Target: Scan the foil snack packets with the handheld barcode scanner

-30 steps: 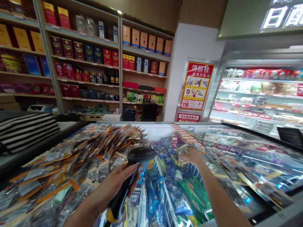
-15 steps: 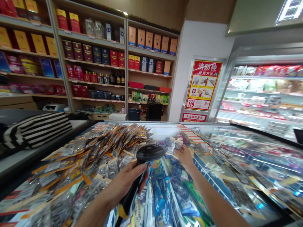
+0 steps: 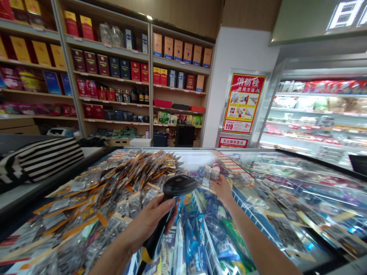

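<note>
My left hand [image 3: 147, 223] is wrapped round the handle of a black barcode scanner [image 3: 179, 186] with a yellow base, its head aimed forward. My right hand [image 3: 223, 189] reaches ahead and pinches a small clear packet [image 3: 210, 174] with a pale card, held upright just right of the scanner head. Both hands hover above a glass-topped chest freezer [image 3: 286, 179] filled with coloured frozen goods. A big heap of small clear and orange-carded packets [image 3: 114, 183] covers the freezer lid to the left of my left hand.
A black-and-white striped bag [image 3: 43, 156] lies on the counter at the left. Wooden shelves [image 3: 114, 72] with boxed bottles line the back wall. A red fire-safety poster [image 3: 243, 103] hangs on the white pillar. An open refrigerated display case [image 3: 315, 110] stands at the right.
My right hand lifted a small packet from over the freezer on the right and brought it left and up, close to the scanner head. My left hand kept the scanner nearly still.
</note>
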Motion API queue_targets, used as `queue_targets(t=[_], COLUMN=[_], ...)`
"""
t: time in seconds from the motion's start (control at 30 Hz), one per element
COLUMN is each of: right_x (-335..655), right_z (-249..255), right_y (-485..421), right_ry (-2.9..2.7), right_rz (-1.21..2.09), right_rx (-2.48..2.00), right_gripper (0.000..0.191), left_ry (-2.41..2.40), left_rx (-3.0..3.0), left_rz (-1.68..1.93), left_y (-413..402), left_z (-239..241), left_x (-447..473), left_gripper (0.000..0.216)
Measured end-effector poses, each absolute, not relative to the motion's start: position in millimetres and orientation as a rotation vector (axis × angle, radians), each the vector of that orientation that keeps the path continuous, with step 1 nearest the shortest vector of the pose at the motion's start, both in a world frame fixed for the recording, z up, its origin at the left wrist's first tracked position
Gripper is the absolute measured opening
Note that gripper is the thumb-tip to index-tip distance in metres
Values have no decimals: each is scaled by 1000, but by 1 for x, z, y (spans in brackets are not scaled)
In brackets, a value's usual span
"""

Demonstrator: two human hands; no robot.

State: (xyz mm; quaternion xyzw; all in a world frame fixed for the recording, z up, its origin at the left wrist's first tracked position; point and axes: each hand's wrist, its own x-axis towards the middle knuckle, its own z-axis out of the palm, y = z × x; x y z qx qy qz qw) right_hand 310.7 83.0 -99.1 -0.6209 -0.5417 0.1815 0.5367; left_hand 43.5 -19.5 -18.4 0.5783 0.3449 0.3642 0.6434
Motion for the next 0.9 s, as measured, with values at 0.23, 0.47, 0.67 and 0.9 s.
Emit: queue_targets(t=[0.23,0.47,0.67,0.9], right_x=[260,256,378,387], right_z=[-85,-70,-68,-82], right_y=[91,97,80,69], right_ry=[-1508,-1718,-1377,-1592], right_rz=[108,104,-144,-173], right_rx=[-1986,-1917,-2281,-2296], right_gripper=[53,53,41,30], left_ry=[881,945,983,972], left_rx=[1278,1243,1186,1161], left_rz=[950,988,975,987], left_y=[-15,-2,-2,4], left_z=[-20,-33,-35,-37], left_x=[47,48,52,50], left_gripper=[29,34,34,34])
